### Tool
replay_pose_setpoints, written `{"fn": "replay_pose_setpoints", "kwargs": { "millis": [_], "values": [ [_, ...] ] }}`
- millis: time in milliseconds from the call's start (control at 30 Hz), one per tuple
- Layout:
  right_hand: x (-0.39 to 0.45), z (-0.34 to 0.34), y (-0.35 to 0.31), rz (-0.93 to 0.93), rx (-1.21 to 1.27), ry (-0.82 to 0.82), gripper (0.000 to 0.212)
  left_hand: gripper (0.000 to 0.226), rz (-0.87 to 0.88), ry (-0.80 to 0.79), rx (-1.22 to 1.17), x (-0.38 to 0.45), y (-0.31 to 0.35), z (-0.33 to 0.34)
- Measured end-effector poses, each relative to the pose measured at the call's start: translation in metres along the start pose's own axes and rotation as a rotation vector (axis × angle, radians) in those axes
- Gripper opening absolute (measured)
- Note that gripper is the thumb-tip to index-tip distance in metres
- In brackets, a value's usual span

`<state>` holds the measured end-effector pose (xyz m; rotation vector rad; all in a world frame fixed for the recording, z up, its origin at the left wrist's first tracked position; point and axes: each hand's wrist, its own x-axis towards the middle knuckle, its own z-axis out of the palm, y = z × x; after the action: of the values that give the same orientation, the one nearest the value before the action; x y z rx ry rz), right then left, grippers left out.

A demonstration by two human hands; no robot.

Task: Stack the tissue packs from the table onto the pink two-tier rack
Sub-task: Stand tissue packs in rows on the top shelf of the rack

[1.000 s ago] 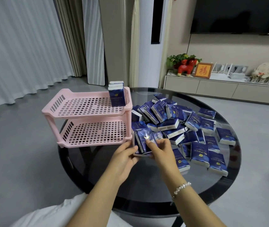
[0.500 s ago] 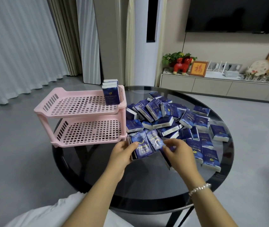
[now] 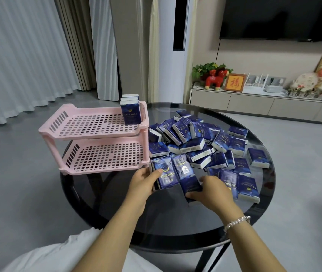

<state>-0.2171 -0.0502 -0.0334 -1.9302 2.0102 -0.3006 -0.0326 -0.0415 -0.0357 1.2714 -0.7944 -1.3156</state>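
The pink two-tier rack [image 3: 97, 132] stands on the left of the round dark glass table [image 3: 168, 228]. Three blue tissue packs [image 3: 131, 111] stand upright in the back right corner of its top tier; the lower tier holds nothing. A heap of several blue tissue packs [image 3: 201, 142] lies to the right of the rack. My left hand [image 3: 142, 183] grips a small bundle of packs [image 3: 165, 174] just in front of the rack's right leg. My right hand [image 3: 213, 191] grips another pack [image 3: 189, 183] beside that bundle, thumb under its near end.
The table's near half is bare glass. A low cabinet [image 3: 254, 103] with a red horse figure, a plant and a framed picture runs along the back right wall. Curtains hang at the left, and grey floor surrounds the table.
My right hand has taken hold of a further pack and drawn it toward me, next to the bundle. My left hand keeps the bundle in about the same spot.
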Motion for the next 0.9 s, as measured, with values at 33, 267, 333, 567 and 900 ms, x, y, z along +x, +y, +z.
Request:
{"fn": "replay_pose_setpoints", "kwargs": {
  "millis": [33, 267, 333, 567, 900],
  "values": [
    [0.0, 0.003, 0.0, 0.0, 0.014, -0.017, 0.045, 0.023, 0.0, 0.001, 0.0, 0.0, 0.0, -0.001],
    [-0.011, 0.01, -0.003, -0.047, 0.281, -0.044, 0.045, 0.023, 0.014, 0.035, 0.001, 0.003, 0.0, -0.007],
    [-0.013, 0.01, -0.004, -0.059, 0.423, -0.059, 0.037, 0.027, 0.026, 0.047, 0.015, 0.003, 0.0, -0.009],
    [-0.014, -0.012, -0.008, -0.053, 0.832, -0.008, 0.032, 0.024, 0.098, 0.064, -0.009, 0.001, 0.004, -0.013],
    [-0.013, -0.023, -0.027, -0.206, 1.131, -0.038, 0.04, 0.023, 0.072, -0.058, -0.057, -0.004, 0.005, -0.01]
  ]
}}
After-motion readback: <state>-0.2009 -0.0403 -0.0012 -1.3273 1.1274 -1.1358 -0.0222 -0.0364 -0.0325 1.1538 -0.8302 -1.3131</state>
